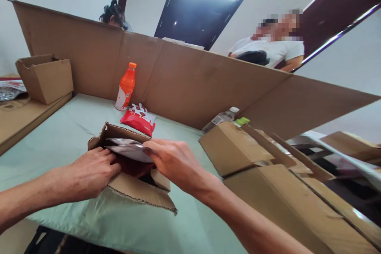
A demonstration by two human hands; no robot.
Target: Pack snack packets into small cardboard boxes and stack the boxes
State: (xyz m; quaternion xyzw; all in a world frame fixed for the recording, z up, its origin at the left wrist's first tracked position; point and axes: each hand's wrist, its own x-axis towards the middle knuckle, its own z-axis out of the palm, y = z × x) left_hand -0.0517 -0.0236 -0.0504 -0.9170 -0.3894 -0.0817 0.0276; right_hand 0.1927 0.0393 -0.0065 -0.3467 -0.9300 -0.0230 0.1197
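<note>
An open cardboard box (143,197) with ragged flaps sits on the pale green cloth in front of me. My right hand (172,162) pinches the edge of a flat whitish packet (131,151) at the box's mouth. Below that packet something dark red shows inside, mostly hidden. My left hand (92,172) is closed over the box's left edge, its fingertips curled inside near the packet and partly out of sight. Just behind the box lies a red and white snack packet (138,119). An orange drink bottle (126,87) stands upright beyond it.
A tall cardboard partition (190,81) borders the table's far side. Cardboard boxes (235,147) line the right, with a clear bottle (222,119) leaning behind them. Another open box (49,79) stands at left. Two people are beyond the partition.
</note>
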